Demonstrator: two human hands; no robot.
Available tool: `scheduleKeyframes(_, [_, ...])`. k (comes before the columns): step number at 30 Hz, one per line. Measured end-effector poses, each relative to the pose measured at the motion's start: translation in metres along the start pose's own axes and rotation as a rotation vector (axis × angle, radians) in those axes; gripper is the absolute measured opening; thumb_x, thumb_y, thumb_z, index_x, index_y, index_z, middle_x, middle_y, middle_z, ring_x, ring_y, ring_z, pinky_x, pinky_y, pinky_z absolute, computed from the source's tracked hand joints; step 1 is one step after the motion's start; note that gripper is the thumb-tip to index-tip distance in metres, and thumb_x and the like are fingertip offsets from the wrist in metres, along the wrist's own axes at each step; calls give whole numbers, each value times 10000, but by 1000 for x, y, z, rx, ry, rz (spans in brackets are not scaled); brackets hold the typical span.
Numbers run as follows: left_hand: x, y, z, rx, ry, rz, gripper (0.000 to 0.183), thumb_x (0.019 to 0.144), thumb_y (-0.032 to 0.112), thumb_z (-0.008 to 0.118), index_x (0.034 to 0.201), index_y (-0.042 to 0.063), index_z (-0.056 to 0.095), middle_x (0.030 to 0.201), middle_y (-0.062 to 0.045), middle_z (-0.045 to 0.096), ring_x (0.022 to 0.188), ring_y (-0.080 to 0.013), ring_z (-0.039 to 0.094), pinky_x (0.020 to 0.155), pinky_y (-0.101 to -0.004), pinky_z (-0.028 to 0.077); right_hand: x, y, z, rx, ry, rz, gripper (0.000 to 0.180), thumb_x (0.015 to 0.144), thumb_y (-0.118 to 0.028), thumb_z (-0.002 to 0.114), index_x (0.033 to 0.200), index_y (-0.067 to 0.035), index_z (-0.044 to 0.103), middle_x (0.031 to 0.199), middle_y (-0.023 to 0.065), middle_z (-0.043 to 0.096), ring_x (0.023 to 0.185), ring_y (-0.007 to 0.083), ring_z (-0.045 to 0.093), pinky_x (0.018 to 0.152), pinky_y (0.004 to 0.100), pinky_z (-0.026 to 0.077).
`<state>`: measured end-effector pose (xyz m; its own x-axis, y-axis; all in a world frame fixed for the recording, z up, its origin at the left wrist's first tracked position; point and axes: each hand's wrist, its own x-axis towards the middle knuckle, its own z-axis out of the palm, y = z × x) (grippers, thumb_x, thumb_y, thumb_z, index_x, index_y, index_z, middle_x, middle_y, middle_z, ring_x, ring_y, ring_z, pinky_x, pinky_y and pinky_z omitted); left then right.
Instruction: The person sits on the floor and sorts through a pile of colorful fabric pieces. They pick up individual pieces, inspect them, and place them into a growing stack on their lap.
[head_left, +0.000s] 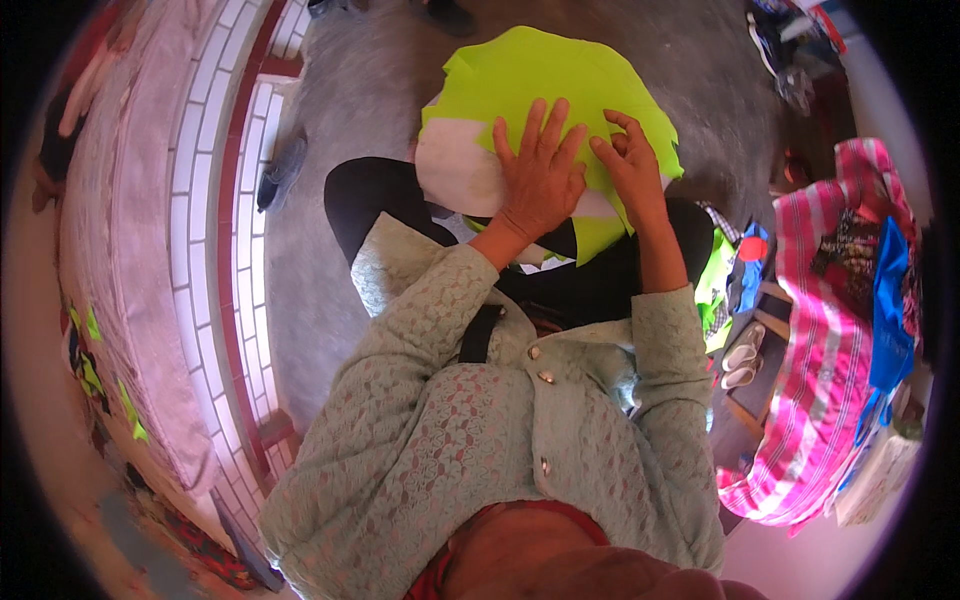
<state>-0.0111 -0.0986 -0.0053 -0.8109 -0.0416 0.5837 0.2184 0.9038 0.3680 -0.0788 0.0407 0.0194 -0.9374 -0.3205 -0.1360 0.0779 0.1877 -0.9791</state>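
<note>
A bright yellow-green piece of cloth (555, 67) lies over a pale, rounded flat surface (456, 161) above my knees; what that surface is made of is unclear. My left hand (541, 169) rests palm down on the cloth, its fingers spread. Just beside it, my right hand (634, 165) touches the cloth's right part, thumb and bent forefinger apart, with nothing visible between them. A narrow end of yellow-green cloth (600, 234) hangs down below the right wrist. Next to that end is a black patch (559, 236), partly hidden by my left wrist.
Grey floor (322, 300) surrounds me. A dark shoe (283, 172) lies to the left, before a white-tiled ledge (196, 180) with red edging. At right are a pink checked cloth (817, 360), a blue bag (891, 307), pale shoes (742, 354) and yellow-green scraps (716, 277).
</note>
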Motion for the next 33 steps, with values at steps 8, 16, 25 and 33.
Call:
scheduleKeyframes(8, [1,2,4,119,-71,56,441,796,322,592,1209,166,580,1419,-83,411,1373,-321,271,1029,-682,64,-62,-10,-150,120,273,-148,374,886,-148,627,1227,-16,550,1067,111,639,1015,170,605,879,283,469])
scheduleKeyframes(16, [10,9,12,139,-287,143,483,805,377,608,1236,164,570,1394,-103,436,1332,-344,329,1057,-614,148,-178,112,-293,101,816,301,381,884,-272,628,1163,-19,575,981,57,659,810,114,627,718,245,469])
scheduleKeyframes(25, [15,10,12,166,-373,145,533,831,365,588,1315,153,514,1420,-140,400,1328,-353,335,1071,-534,215,-252,288,-263,180,880,673,296,877,-241,608,1123,-77,609,951,33,660,811,140,646,632,273,474])
scheduleKeyframes(33, [17,9,16,174,-406,165,534,824,370,572,1309,151,523,1426,-154,388,1333,-362,324,1075,-531,202,-293,363,-221,-2,854,934,296,867,-214,639,1122,-71,593,893,43,654,705,151,645,569,272,485])
